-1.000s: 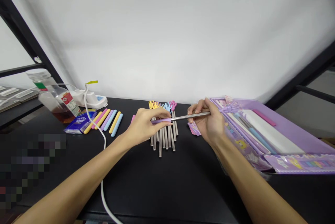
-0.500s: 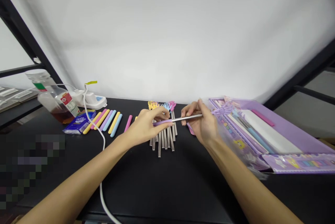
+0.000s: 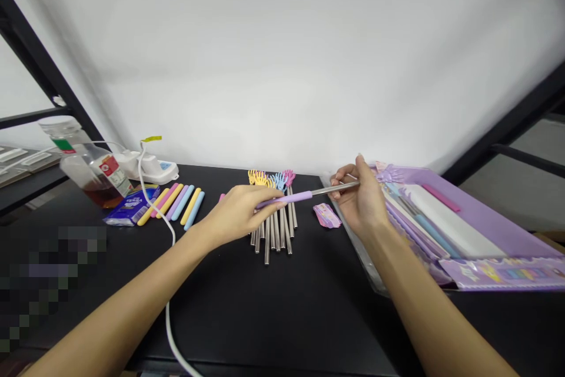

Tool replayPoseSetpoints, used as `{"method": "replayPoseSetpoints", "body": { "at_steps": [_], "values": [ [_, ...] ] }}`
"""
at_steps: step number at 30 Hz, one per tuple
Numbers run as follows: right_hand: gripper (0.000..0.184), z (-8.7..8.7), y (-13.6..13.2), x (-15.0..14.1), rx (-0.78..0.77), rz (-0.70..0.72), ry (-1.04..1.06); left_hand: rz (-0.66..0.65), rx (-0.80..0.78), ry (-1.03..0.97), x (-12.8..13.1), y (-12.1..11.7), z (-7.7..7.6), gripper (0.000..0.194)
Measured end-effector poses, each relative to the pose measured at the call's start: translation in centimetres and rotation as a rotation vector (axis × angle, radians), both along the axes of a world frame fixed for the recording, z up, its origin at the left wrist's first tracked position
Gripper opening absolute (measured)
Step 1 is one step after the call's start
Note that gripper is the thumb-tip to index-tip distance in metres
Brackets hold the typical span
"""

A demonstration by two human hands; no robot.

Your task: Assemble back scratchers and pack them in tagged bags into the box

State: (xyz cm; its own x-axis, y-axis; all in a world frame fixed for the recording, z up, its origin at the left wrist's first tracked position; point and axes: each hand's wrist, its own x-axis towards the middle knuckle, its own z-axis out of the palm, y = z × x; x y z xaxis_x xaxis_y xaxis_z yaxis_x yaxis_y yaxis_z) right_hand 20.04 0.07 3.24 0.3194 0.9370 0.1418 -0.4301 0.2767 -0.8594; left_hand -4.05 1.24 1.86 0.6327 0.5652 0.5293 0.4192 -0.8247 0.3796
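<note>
Between my hands is a back scratcher (image 3: 301,196) with a lilac handle, a metal rod and a lilac claw head. My left hand (image 3: 236,212) pinches the handle end between thumb and fingers. Closed around the rod close to the claw is my right hand (image 3: 365,199). Behind and below the handle lies a bunch of metal back scratchers (image 3: 277,233) with yellow, blue and pink claw heads, partly covered by my left hand. A small pink and purple card (image 3: 327,216) rests on the black table between the bunch and my right hand.
Coloured handle tubes (image 3: 179,203) lie in a row at left, beside a blue packet (image 3: 132,206), a bottle (image 3: 95,171) and a power strip (image 3: 163,172). A white cable (image 3: 170,312) crosses the table. At right stands an open purple box (image 3: 481,206) with clear plastic wrap (image 3: 368,265).
My right hand has moved right with the rod, farther from my left hand. More of the lilac handle shows, and the small card is now uncovered.
</note>
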Motion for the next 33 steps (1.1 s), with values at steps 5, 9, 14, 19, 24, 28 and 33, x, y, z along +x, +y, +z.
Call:
{"method": "replayPoseSetpoints", "body": {
  "at_steps": [5, 9, 14, 19, 24, 28, 33],
  "values": [
    [0.035, 0.6, -0.2, 1.2, -0.08, -0.038, 0.109, 0.036, 0.014, 0.058, -0.3, 0.4, -0.4, 0.028],
    [0.03, 0.5, 0.3, 3.5, -0.046, -0.052, 0.255, 0.06, -0.077, 0.013, -0.8, 0.6, -0.2, 0.026],
    [0.028, 0.1, 0.8, 4.1, -0.034, -0.123, 0.102, 0.041, -0.202, -0.184, -0.8, 0.8, 0.1, 0.03],
    [0.043, -0.5, 0.6, 3.1, -0.086, -0.288, -0.443, -0.057, -0.494, -0.387, -0.7, 0.8, 0.2, 0.051],
    [0.051, -1.4, 0.6, 3.4, 0.021, -0.343, -0.666, -0.157, -0.777, -0.649, -0.2, 0.6, 0.1, 0.06],
    [0.046, -2.0, 0.9, 3.3, 0.022, -0.372, -0.68, -0.21, -0.827, -0.654, 0.1, 0.3, 0.2, 0.059],
    [0.039, -2.6, 1.0, 2.6, 0.04, -0.422, -0.643, -0.224, -0.814, -0.631, 0.2, 0.0, 0.1, 0.057]
  ]
}}
